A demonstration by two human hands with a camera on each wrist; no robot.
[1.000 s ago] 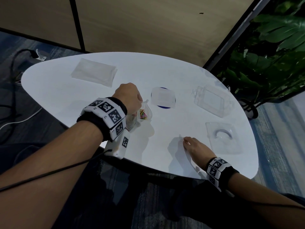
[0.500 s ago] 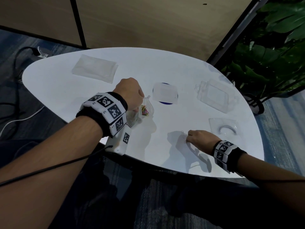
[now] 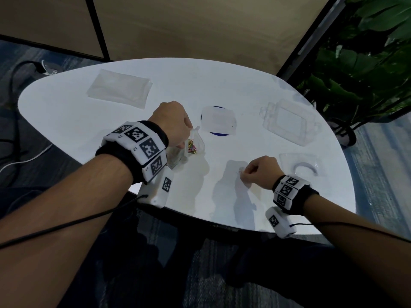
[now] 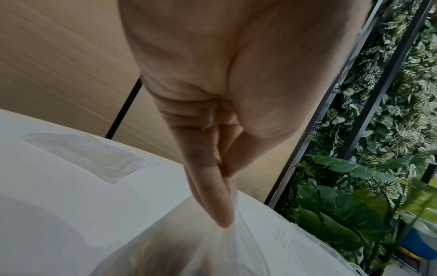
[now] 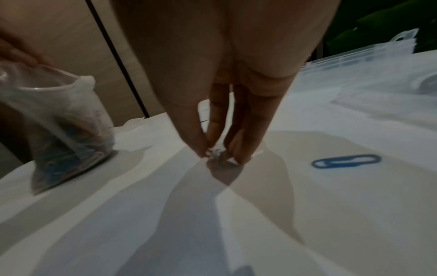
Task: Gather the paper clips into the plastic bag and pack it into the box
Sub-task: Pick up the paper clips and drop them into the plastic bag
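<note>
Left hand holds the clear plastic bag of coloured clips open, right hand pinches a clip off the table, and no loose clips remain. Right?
Not quite: the right wrist view shows a loose blue paper clip on the white table. The rest holds.

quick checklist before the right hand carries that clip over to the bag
1. Clip in the grip: the right hand has its fingertips closed around a pale paper clip at the table. Whether it has lifted clear: cannot tell.
2. Bag held: the left hand pinches the top of the plastic bag. Ok.
3. Bag mouth open: the rim gapes in the right wrist view. Ok.
4. Bag already loaded: coloured clips sit at its bottom. Ok.
5. Table cleared: a blue paper clip still lies loose beside the right hand. Not ok.
6. Box ready: the clear box lies open at the far right. Ok.
</note>
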